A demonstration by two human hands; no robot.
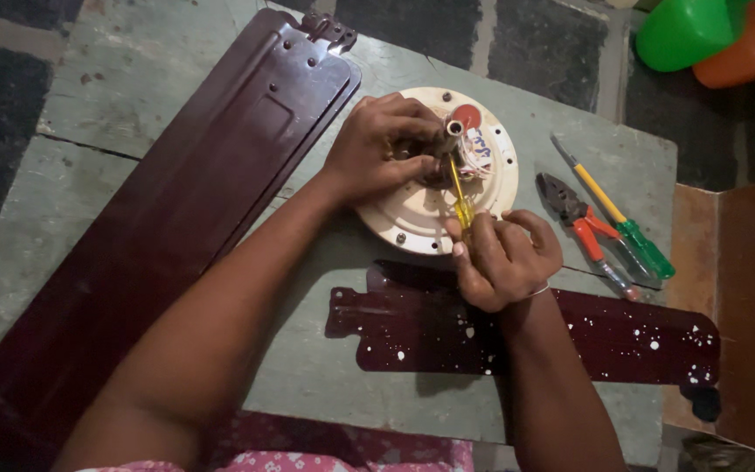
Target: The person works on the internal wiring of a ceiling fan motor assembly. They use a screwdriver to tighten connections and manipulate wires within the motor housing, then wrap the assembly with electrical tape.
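Note:
A round cream ceiling-fan motor housing (pixel 395 218) lies on the worn green table (pixel 133 79), with a metal shaft and coloured wires at its centre. My left hand (pixel 377 149) rests on the housing and grips the parts around the shaft. My right hand (pixel 504 258) holds a small yellow screwdriver (pixel 459 188) whose tip reaches in beside the shaft. A dark maroon fan blade (pixel 622 336) speckled with white lies under my right wrist.
A second maroon fan blade (pixel 176 201) runs diagonally across the table's left. Red-handled pliers (pixel 583 223) and a yellow-and-green screwdriver (pixel 622 218) lie to the right of the housing. A brown board (pixel 744 297) stands at the right edge. Green and orange plastic objects (pixel 701 35) sit at top right.

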